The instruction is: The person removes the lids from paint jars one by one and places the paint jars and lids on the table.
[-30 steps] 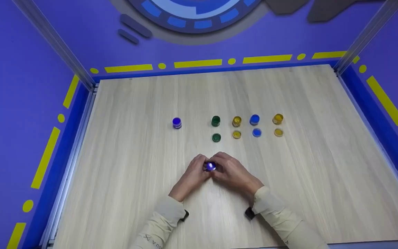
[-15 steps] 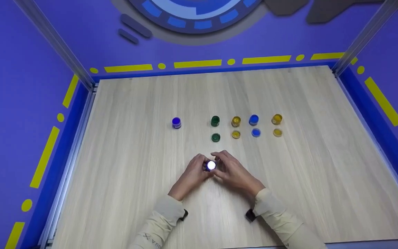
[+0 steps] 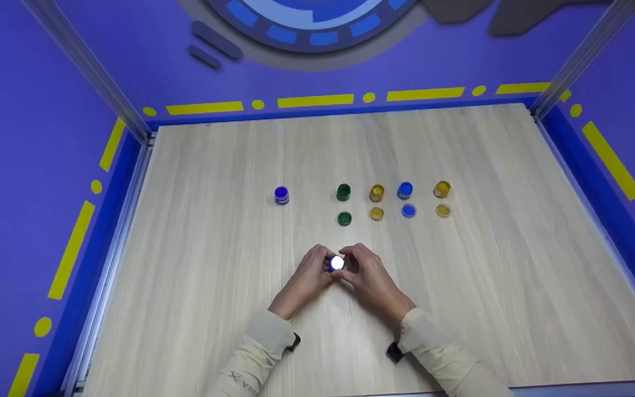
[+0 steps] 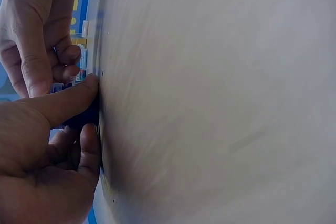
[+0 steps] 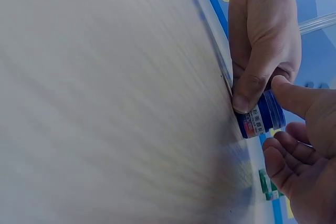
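A small blue paint jar [image 5: 256, 122] with a printed label stands upright on the table between the two hands. My left hand [image 3: 309, 275] grips its body, with the thumb [image 4: 79, 95] across the near side. My right hand [image 3: 372, 278] is at the jar's lid [image 5: 274, 109], thumb and fingers curved round its edge. From above, the lid shows as a bright white glare. Part of the jar is hidden behind the fingers in the left wrist view.
Farther back stand a violet jar [image 3: 281, 195], a green jar [image 3: 343, 192], a gold jar [image 3: 377, 192], a light blue jar [image 3: 405, 190] and a yellow jar [image 3: 442, 189]. Lids, such as the green lid [image 3: 344, 219], lie before the right-hand jars. Blue walls [image 3: 295, 82] edge the table [image 3: 213, 220].
My right hand's fingers lifted off the lid about half a second ago, then came back round it. The left hand keeps its hold on the jar. The glare on the lid has grown.
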Demonstrator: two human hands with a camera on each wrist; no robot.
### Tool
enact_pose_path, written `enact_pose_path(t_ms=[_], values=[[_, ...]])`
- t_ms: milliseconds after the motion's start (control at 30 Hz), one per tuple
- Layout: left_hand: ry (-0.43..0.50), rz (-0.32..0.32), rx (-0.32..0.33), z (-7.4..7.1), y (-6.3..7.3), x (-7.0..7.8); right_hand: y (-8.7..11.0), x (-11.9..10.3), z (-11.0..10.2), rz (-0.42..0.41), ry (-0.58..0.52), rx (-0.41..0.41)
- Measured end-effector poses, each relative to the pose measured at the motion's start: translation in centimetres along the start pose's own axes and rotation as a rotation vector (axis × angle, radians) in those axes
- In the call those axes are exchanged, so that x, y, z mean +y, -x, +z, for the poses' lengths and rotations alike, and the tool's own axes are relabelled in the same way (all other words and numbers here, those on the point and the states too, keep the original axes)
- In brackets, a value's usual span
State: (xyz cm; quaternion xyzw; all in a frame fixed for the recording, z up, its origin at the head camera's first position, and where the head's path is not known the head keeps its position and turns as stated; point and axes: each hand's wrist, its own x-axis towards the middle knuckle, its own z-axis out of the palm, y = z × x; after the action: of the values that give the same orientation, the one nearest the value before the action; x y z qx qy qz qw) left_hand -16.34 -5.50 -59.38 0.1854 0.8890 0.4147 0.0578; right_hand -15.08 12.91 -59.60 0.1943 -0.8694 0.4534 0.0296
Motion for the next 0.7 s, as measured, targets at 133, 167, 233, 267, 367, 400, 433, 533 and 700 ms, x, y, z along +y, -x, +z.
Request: enact_pose_path(t_ms=[133, 167, 233, 267, 367, 400, 433, 533, 700], values=[[0.002, 0.020, 0.012, 0.0, 0.0, -0.1, -0.4, -0.1, 0.0, 0.005, -0.005, -0.037], [0.000, 0.024, 0.014, 0.0, 0.0, -0.1, -0.5, -0.1, -0.2, 0.007, -0.003, -0.055], [-0.004, 0.027, 0.015, 0.0, 0.0, -0.1, -0.8, -0.1, -0.4, 0.004, 0.002, -0.093], [-0.005, 0.027, 0.014, -0.1, 0.0, -0.1, -0.9, -0.1, -0.6, 0.002, 0.004, -0.116], [-0.009, 0.028, 0.008, -0.1, 0.1, -0.1, -1.4, 0.1, -1.1, -0.028, -0.004, -0.187], [-0.009, 0.024, 0.005, -0.1, 0.1, -0.1, -1.6, 0.2, -1.3, -0.046, -0.010, -0.209], [-0.010, 0.021, 0.000, -0.1, 0.1, -0.1, -1.7, 0.3, -1.4, -0.062, -0.022, -0.233], [-0.008, 0.014, -0.011, -0.1, 0.1, -0.2, -2.2, 0.7, -1.8, -0.106, -0.060, -0.294], [-0.004, 0.023, -0.004, -0.1, 0.1, -0.3, -2.3, 1.3, -1.9, -0.139, -0.102, -0.338]])
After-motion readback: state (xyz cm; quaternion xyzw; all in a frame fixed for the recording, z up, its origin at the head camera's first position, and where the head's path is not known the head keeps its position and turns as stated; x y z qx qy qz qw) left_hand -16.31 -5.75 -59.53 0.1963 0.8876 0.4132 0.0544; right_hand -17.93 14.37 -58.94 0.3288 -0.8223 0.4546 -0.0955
